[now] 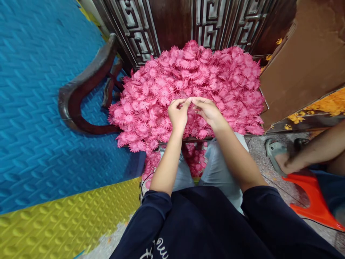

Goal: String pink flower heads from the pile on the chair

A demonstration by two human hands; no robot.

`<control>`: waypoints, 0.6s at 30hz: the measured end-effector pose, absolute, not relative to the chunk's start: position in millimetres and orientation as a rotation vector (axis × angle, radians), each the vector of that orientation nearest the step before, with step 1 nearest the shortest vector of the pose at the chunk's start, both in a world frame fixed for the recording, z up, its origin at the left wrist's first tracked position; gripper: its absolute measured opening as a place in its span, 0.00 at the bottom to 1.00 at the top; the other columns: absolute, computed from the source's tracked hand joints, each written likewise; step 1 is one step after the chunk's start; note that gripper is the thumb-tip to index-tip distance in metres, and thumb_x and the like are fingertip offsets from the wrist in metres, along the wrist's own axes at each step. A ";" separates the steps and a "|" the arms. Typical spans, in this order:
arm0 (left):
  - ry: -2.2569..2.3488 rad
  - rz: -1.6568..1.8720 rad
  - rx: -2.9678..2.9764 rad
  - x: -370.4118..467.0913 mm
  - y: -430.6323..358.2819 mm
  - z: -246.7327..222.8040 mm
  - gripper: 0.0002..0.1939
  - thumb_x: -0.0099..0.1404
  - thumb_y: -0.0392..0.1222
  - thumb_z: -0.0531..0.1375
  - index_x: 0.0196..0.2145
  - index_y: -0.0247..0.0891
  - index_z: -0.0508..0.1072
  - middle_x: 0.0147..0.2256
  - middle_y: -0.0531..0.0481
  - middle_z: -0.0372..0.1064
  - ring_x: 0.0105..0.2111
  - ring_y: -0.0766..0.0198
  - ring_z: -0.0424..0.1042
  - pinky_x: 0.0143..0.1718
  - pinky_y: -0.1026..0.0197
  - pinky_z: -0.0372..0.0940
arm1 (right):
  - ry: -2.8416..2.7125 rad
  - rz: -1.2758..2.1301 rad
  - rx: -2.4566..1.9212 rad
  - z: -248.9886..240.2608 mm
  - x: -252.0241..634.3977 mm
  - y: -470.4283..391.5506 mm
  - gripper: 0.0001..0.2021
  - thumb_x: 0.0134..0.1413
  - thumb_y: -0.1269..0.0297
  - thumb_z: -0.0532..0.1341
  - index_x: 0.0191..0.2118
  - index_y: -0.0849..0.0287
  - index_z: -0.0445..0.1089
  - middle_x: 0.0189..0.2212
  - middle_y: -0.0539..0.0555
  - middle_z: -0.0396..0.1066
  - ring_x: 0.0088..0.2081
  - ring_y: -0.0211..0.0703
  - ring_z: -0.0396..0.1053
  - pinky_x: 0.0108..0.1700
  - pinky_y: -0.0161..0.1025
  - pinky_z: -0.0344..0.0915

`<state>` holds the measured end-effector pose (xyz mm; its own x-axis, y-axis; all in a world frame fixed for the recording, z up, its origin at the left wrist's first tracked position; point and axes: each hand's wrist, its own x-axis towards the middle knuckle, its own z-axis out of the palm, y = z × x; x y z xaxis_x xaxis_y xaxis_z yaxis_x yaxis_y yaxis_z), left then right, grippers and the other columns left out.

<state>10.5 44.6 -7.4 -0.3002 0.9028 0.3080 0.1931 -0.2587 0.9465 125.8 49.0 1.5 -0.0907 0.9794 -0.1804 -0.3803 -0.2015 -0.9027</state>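
Pink artificial flowers [161, 86] form a large heap on a dark wooden seat in front of me. Above the heap's near part, my left hand [179, 112] and my right hand [207, 110] meet at the fingertips. Thumb and index finger of my left hand are pinched together. My right hand is pinched too, its other fingers curled loosely below. Whatever the fingertips hold, if anything, is too small to make out against the pink.
A curved dark armrest [78, 90] stands at the left over blue matting [32, 108]. Brown cardboard [302, 68] divides off orange flowers [331, 104] at the right. A person's leg [318, 145] and a red stool [312, 190] are at the lower right.
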 end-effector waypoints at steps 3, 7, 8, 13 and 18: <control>1.415 1.575 1.410 10.5 45.1 -10.7 0.04 0.56 0.40 0.63 0.26 0.38 0.75 0.27 0.53 0.71 0.28 0.69 0.68 0.35 0.65 0.62 | -0.787 1.607 -0.999 0.4 125.7 49.0 0.13 0.30 0.61 0.72 0.28 0.56 0.74 0.23 0.45 0.71 0.24 0.28 0.61 0.27 0.29 0.59; 1.444 1.572 1.463 11.7 42.2 -9.8 0.04 0.56 0.39 0.63 0.26 0.37 0.74 0.26 0.53 0.68 0.28 0.69 0.67 0.33 0.65 0.62 | -0.777 1.643 -0.954 -0.8 126.7 49.7 0.14 0.29 0.61 0.72 0.28 0.58 0.73 0.21 0.44 0.69 0.23 0.26 0.61 0.26 0.28 0.57; 1.464 1.575 1.488 12.2 40.7 -8.8 0.04 0.57 0.39 0.62 0.25 0.37 0.73 0.26 0.53 0.67 0.28 0.69 0.66 0.33 0.65 0.62 | -0.783 1.641 -0.957 -1.1 126.9 49.8 0.14 0.29 0.61 0.72 0.27 0.58 0.73 0.21 0.44 0.69 0.22 0.26 0.60 0.26 0.28 0.57; 1.554 1.601 1.495 15.6 34.0 -5.1 0.06 0.58 0.38 0.61 0.24 0.38 0.71 0.27 0.53 0.66 0.28 0.68 0.65 0.33 0.65 0.61 | -0.862 1.608 -0.995 -3.1 127.1 49.7 0.15 0.30 0.59 0.72 0.28 0.59 0.74 0.23 0.45 0.70 0.23 0.27 0.60 0.27 0.29 0.57; 1.485 1.556 1.285 16.8 32.2 -10.3 0.06 0.57 0.35 0.60 0.23 0.36 0.70 0.24 0.54 0.64 0.25 0.70 0.63 0.30 0.66 0.60 | -0.815 1.607 -1.005 -5.0 125.5 49.6 0.14 0.32 0.61 0.71 0.26 0.60 0.70 0.20 0.43 0.67 0.22 0.27 0.61 0.27 0.29 0.56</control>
